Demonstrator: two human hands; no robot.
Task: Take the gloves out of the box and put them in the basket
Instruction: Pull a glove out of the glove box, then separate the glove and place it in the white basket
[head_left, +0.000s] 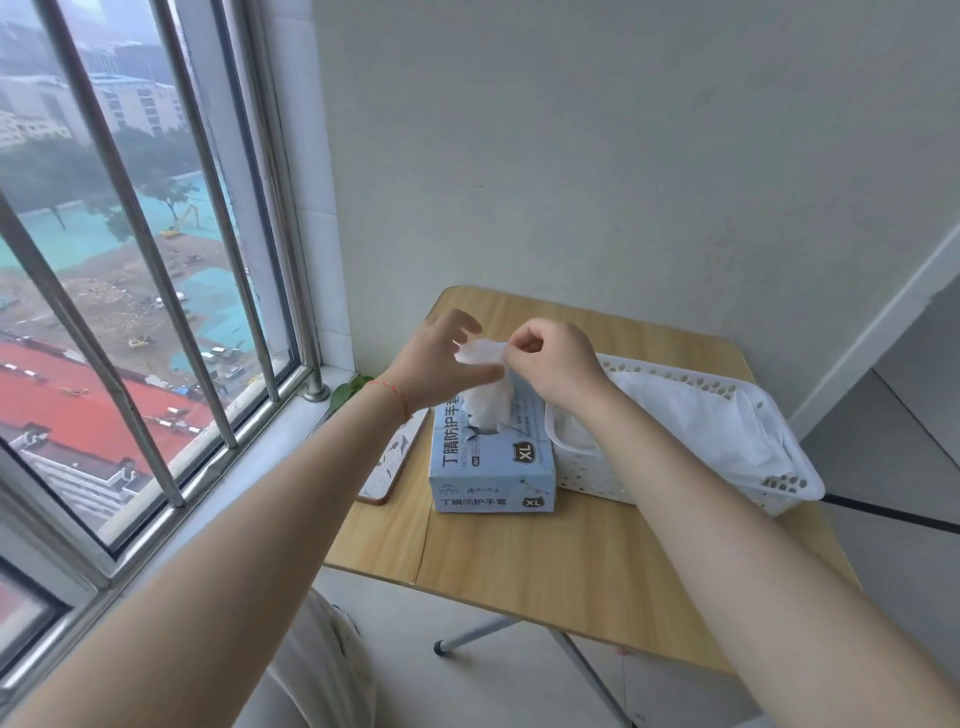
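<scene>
Pinching the top of a white glove (488, 400) with my right hand (550, 364), I am holding it half out of the slot in the box (491, 462); its lower part is still sitting inside, hidden, so I cannot tell how much is left. My curled fingers are covering the pinched edge. My left hand (441, 364) is hovering just beside the glove with fingers spread and loosely bent, thumb tip close to the material; whether it is touching I cannot tell. The box is lying on the tabletop (545, 561), touching the white basket (779, 488) on its right. More white gloves are lying heaped in the basket, their shapes hard to separate. My right wrist is hiding the basket's near-left corner. A patterned board (389, 462) is sticking out from behind my left forearm.
</scene>
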